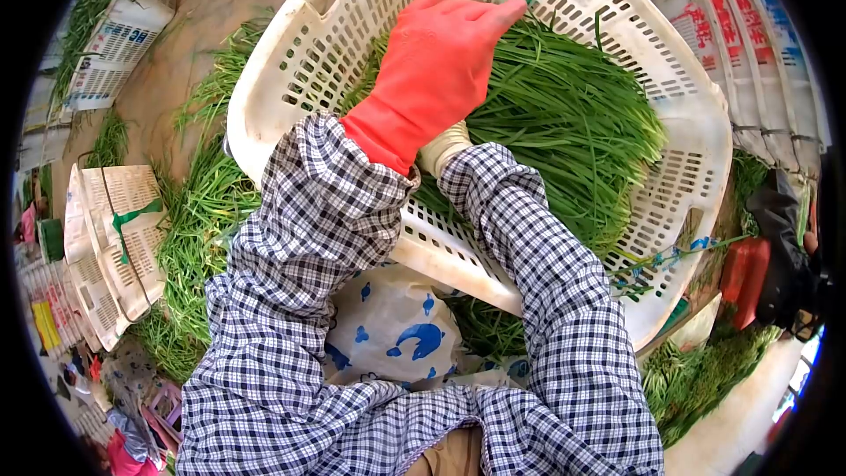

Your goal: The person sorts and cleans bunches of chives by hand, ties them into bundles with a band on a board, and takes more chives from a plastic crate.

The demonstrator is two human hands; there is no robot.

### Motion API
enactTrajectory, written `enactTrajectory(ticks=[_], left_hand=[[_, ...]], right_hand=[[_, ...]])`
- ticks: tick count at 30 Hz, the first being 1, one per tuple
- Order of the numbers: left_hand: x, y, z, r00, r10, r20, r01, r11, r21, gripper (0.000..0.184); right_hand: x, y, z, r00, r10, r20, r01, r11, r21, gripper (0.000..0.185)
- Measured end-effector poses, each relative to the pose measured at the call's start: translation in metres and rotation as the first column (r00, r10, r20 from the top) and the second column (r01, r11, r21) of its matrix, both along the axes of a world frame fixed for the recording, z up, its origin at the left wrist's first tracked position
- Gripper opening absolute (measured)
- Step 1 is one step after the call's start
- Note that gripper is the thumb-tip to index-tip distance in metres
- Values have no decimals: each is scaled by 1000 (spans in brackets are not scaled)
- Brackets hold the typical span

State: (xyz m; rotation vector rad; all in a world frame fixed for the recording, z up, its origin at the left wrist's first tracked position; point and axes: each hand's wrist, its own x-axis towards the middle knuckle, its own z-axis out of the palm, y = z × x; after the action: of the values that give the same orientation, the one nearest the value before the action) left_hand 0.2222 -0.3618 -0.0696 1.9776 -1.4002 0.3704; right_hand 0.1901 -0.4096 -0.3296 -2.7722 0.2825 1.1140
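Observation:
A white plastic basket (705, 132) with slotted walls stands in front of me, holding a thick pile of long green chives (564, 115) whose pale ends point right. My left hand (441, 62), in a red rubber glove, is over the left part of the pile. Its visible fingers are spread apart, and I see nothing between them. My right hand (446, 145), in a pale glove, reaches under the left wrist at the near side of the chives. The red glove and the leaves hide its fingers.
Loose chives (198, 247) lie on the ground to my left. More white baskets (123, 35) stand at the left. A plastic bag with blue prints (397, 330) lies below my arms. Printed white sacks (731, 44) line the right, above more greens (705, 379).

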Motion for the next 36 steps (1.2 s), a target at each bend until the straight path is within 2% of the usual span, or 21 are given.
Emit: enactTrajectory(ticks=[2,6,8,10,15,18,20,22,23,24,25,26,27,28,29,31,32,33,34,35,36], left_hand=[[3,1,-2,1000,19,4,-18,999,-44,43],[11,3,-1,997,80,-6,-80,989,-123,41],[11,6,5,995,96,-13,-96,986,-136,41],[11,10,15,957,134,-258,-191,958,-214,41],[23,15,10,968,110,-227,-190,909,-372,41],[20,16,17,929,130,-347,-269,879,-394,41],[22,18,20,919,150,-365,-305,858,-413,43],[28,19,21,909,171,-381,-341,830,-441,46],[33,19,17,923,233,-307,-361,802,-476,46],[39,19,12,927,294,-232,-373,771,-516,48],[47,20,4,924,326,-198,-381,811,-443,64],[44,18,8,926,326,-191,-378,805,-458,64],[38,17,12,873,296,-389,-411,874,-257,74],[33,18,14,765,296,-572,-389,920,-44,85],[31,16,8,768,296,-567,-391,919,-50,85],[29,13,-14,795,366,-484,-165,898,407,102],[32,12,-23,796,368,-481,-169,898,406,102],[37,12,-31,791,237,-564,-15,929,370,105],[39,13,-34,760,105,-641,140,937,319,108],[37,17,-25,642,37,-766,237,941,243,95],[32,16,-18,642,30,-766,241,941,239,95]], right_hand=[[-33,3,-4,866,-39,499,20,999,43,72],[-32,0,76,973,7,229,23,991,-130,69],[-27,1,86,987,-63,145,69,997,-39,70],[-25,-6,93,976,-93,197,84,995,57,85],[-14,-39,135,995,-102,-5,100,958,270,94],[-24,-58,138,964,-205,172,113,895,432,92],[-34,-70,105,904,-249,347,53,872,487,91],[-39,-92,102,746,-628,220,55,387,920,82],[-48,-101,127,707,-690,153,184,389,903,78],[-43,-107,120,546,-825,-144,300,32,953,69],[-37,-113,113,315,-848,-426,301,-336,892,62],[-38,-110,126,129,-754,-644,312,-585,749,56],[-39,-106,142,-88,-597,-797,239,-789,565,51],[-42,-105,133,-56,-555,-830,201,-820,535,47],[-47,-100,135,35,-572,-820,159,-806,570,45],[-47,-86,139,190,-562,-805,69,-810,582,44],[-52,-77,165,175,-605,-777,141,-766,628,49],[-52,-78,134,177,-604,-777,142,-766,627,49],[-52,-80,74,312,-900,-306,187,-258,948,69],[-66,-71,100,424,-893,150,214,260,942,90],[-80,-61,127,474,-685,554,238,705,668,113]])
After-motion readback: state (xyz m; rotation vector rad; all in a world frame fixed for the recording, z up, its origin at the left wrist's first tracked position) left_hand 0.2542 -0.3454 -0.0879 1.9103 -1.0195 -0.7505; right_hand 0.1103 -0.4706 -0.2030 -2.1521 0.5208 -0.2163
